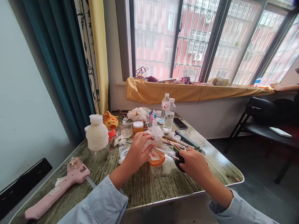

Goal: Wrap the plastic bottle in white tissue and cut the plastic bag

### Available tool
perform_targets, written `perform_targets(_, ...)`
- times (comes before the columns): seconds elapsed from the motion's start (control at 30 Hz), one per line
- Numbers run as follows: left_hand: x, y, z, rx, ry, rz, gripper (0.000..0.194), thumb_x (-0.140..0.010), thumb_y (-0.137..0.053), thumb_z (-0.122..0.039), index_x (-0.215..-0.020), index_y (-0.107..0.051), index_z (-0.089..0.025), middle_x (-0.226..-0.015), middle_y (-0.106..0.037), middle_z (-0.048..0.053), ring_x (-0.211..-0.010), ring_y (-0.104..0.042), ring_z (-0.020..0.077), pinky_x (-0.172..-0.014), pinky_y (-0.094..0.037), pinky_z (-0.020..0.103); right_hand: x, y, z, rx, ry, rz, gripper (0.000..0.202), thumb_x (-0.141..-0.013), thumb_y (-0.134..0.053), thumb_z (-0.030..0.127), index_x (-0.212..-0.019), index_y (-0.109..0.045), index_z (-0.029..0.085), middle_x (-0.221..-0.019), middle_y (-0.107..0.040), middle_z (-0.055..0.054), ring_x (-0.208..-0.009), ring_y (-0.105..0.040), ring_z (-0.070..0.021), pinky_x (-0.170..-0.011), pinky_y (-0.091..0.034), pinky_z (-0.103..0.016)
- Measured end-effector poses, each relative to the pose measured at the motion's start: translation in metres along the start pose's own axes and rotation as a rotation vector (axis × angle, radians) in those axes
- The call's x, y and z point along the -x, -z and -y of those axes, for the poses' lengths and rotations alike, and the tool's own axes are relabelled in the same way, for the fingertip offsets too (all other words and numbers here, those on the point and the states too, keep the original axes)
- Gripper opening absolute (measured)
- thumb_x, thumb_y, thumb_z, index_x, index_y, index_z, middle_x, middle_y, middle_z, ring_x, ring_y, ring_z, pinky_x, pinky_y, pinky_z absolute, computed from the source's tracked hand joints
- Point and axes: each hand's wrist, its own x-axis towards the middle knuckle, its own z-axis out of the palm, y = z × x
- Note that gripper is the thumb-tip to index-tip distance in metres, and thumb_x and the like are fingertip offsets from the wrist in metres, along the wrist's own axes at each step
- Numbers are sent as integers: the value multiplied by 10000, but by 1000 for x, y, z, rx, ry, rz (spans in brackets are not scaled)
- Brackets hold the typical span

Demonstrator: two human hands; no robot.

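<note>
My right hand [192, 163] is closed around the black handles of a pair of scissors [171, 154]. Their blades point left, at a clear plastic piece with orange printing [157, 160], perhaps part of a cut bottle. On the other side of that piece is my left hand [140, 147], its fingers curled over the plastic and gripping it. Where the fingertips meet the plastic is partly hidden. Just behind stand crumpled clear plastic [157, 133] and a jar with a white lid [138, 127]. Pencils and brushes [176, 143] lie beyond the scissors.
A pink glue gun [63, 183] lies at the left, near a white-wrapped bottle [97, 137] and a tiger-like toy [110, 120]. Two water bottles [169, 115] stand behind. A dark green utility knife [189, 141] and a phone [180, 123] lie right of them.
</note>
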Motion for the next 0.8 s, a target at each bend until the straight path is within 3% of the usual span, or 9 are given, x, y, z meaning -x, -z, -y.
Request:
perform_targets(0.13,0,3,-3,-19,-26,27,173,-873,-512,-205,-1028,-590,-196,-1067,-580,87,-1059,-516,230,-934,-433,413,4,4,1,-28,2,-1,50,-689,-589,162,-726,-603,193,-726,-633,-56,-756,-610,-246,-567,-331,-286)
perform_targets(0.23,-1,4,-5,-40,-26,30,174,-872,-512,-189,-1025,-594,-185,-1049,-577,93,-1038,-518,235,-919,-443,427,8,7,-1,-105,24,-28,144,-702,-608,205,-842,-580,186,-820,-642,-61,-870,-586,-273,-625,-377,-309)
perform_targets(0.3,0,4,-7,-46,-33,33,178,-874,-506,-189,-1031,-591,-190,-1054,-573,94,-1038,-518,235,-918,-447,434,10,9,-4,-183,-22,-56,134,-720,-606,235,-835,-556,187,-826,-629,-61,-834,-578,-265,-631,-395,-322)
perform_targets(0.43,2,3,-14,-25,-97,83,205,-874,-488,-168,-1044,-591,-219,-1133,-549,93,-1135,-481,235,-975,-424,433,9,15,-6,-546,-87,-153,190,-721,-614,320,-851,-550,198,-833,-624,-47,-727,-580,-217,-640,-449,-332)
perform_targets(0.53,3,1,-19,-6,-167,117,233,-864,-484,-125,-1039,-601,-224,-1178,-537,90,-1172,-460,226,-1000,-408,419,-1,22,6,-857,2,-227,290,-712,-629,359,-953,-570,209,-935,-646,-54,-755,-596,-197,-701,-492,-338)
perform_targets(0.67,2,-2,-18,19,-247,89,242,-870,-476,-123,-1020,-635,-227,-1111,-574,79,-1120,-496,216,-967,-433,394,-18,25,30,-994,161,-271,250,-679,-626,234,-924,-582,214,-901,-648,-28,-728,-593,-170,-697,-490,-309)
perform_targets(0.8,4,-5,-15,28,-218,59,215,-872,-495,-133,-945,-669,-234,-1132,-546,81,-1119,-505,212,-968,-444,387,-21,17,42,-924,173,-297,249,-606,-554,109,-832,-573,210,-790,-637,5,-682,-580,-160,-641,-441,-278)
